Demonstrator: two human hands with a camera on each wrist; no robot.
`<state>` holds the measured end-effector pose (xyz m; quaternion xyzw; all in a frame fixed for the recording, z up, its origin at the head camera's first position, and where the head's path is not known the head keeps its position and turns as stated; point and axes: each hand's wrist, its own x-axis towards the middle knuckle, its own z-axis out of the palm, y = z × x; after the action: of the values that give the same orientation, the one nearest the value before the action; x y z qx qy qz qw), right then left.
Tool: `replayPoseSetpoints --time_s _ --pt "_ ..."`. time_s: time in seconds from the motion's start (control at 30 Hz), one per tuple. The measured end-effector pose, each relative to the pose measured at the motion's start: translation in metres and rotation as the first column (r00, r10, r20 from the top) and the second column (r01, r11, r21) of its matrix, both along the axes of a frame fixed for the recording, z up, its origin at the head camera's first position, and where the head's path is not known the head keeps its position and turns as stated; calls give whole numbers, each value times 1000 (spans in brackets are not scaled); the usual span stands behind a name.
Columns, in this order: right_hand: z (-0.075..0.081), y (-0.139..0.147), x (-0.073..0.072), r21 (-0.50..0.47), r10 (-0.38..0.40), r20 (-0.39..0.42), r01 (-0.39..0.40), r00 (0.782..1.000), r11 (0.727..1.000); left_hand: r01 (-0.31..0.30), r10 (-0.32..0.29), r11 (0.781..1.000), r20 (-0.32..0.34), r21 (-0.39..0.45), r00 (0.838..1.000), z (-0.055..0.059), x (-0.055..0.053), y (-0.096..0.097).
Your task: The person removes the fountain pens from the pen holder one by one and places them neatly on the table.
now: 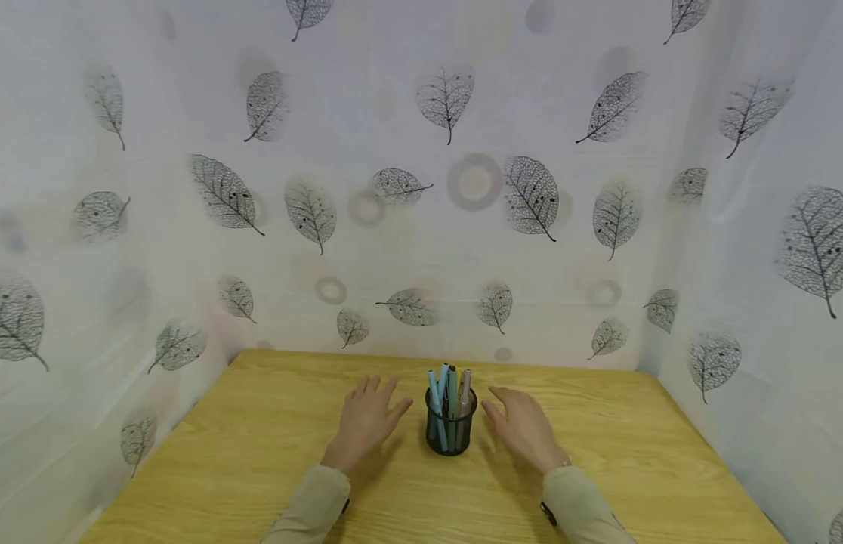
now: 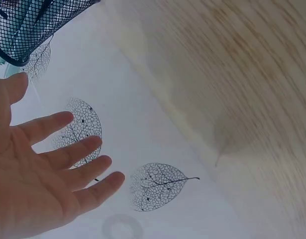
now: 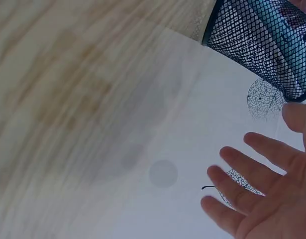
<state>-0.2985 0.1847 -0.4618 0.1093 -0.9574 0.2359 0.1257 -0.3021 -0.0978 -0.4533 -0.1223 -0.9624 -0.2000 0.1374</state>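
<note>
A black mesh pen holder [image 1: 449, 434] stands upright on the table between the two hands. Several pens and markers [image 1: 443, 385], light blue, green, yellow and greyish, stick up out of it. To its left is the left hand [image 1: 367, 417], palm toward the holder, fingers spread and apart from it. On the other side the right hand [image 1: 522, 427] mirrors this, its fingers extended and a small gap from the mesh. The left wrist view has the holder [image 2: 38, 25] at its top left corner, beyond the thumb. In the right wrist view, the mesh [image 3: 259, 42] fills the top right corner.
The wooden table [image 1: 258, 446] has a light yellow grain. Pale curtains [image 1: 408, 249] printed with dark leaf shapes hang behind its back edge and along both sides. Beige sleeves [image 1: 313, 502] cover the forearms.
</note>
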Motion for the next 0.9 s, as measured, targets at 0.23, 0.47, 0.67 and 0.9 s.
replayPoseSetpoints --time_s 0.23,0.47,0.67,0.9 --pt "2 -1 1 -293 -1 4 2 1000 956 42 -48 972 18 233 999 2 -2 1" --pt "4 -7 0 -526 45 -13 -46 999 849 62 -87 868 29 492 996 6 -8 5" --pt "5 -16 2 -604 134 33 -87 990 792 98 -131 786 9 611 991 5 -14 13" --pt "3 -24 4 -654 189 62 -103 980 749 130 -171 717 -9 685 985 5 -17 22"
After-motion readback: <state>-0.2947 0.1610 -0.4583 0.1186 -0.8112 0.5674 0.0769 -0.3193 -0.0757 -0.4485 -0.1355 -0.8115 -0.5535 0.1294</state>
